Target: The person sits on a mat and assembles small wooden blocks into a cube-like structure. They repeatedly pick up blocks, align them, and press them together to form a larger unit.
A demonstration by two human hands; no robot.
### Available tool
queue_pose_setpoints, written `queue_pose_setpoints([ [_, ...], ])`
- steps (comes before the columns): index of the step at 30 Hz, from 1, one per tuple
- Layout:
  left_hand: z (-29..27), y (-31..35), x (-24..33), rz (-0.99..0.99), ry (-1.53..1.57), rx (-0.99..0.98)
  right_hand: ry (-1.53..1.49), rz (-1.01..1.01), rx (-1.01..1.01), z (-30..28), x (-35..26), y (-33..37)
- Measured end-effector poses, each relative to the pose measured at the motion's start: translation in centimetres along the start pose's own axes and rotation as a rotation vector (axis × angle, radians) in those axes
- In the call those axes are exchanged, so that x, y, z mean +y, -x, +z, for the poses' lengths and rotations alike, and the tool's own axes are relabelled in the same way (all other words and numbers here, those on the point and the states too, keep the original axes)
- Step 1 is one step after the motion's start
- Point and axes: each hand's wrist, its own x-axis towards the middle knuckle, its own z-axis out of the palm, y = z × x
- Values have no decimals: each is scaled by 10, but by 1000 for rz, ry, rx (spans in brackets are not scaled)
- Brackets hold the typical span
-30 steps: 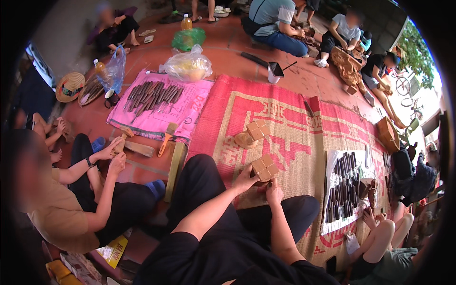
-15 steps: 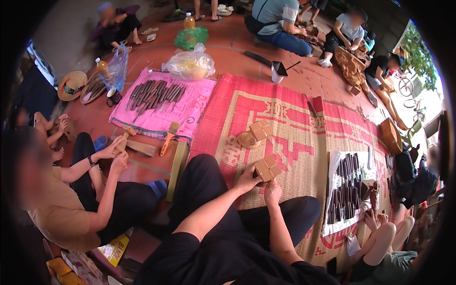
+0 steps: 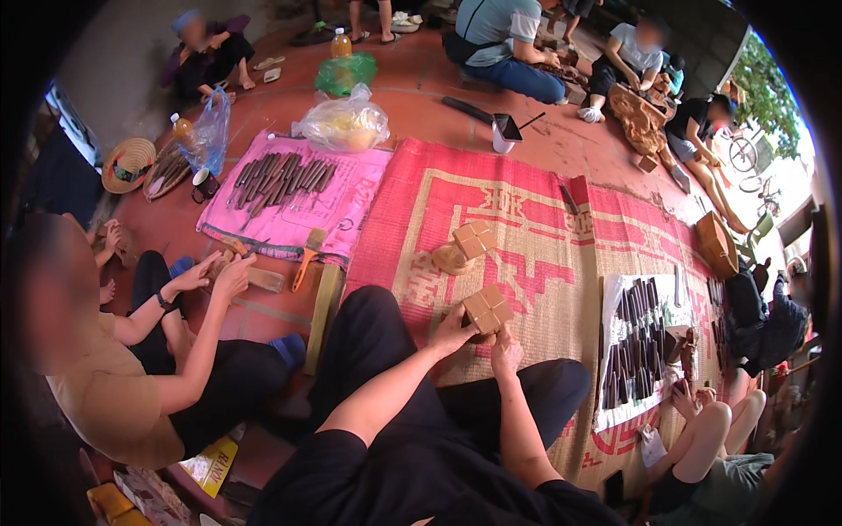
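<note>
I hold a square light-brown wooden block (image 3: 488,309) with a cross-shaped groove over its top, above my crossed legs. My left hand (image 3: 451,332) is closed round its lower left side. At its lower right corner, my right hand (image 3: 506,353) has its fingers curled in and presses against the block; its fingertips are partly hidden. Just beyond, a similar grooved block (image 3: 475,238) rests by a round wooden piece (image 3: 451,259) on the red and tan woven mat (image 3: 526,329).
Left lies a pink cloth (image 3: 346,208) with several chisels (image 3: 281,180) and a brush (image 3: 309,257) near its edge. On the right, dark-handled tools (image 3: 638,337) cover a white sheet. A person (image 3: 123,368) sits close on my left, handling a wooden piece; others sit around.
The view has shifted slightly. My hands keep hold of the block, with the right fingers a little more curled at its corner. The person on the left has lowered their hands toward the cloth.
</note>
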Motion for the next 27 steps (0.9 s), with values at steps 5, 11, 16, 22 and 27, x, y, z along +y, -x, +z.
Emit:
queue_pose_setpoints([
  [5,1,-4,6,19,7,43,36,130,-85,-10,4,-17],
  [11,-7,-4,19,-3,-30,3,33,-54,-35,-6,-13,-19],
  [16,-1,-3,13,-25,12,30,93,80,-130,-11,-3,-22],
  [22,-3,-10,8,14,-59,28,-23,69,-56,-30,-15,-37],
  [27,-3,-1,26,16,-41,51,99,53,-138,-8,-12,-29],
])
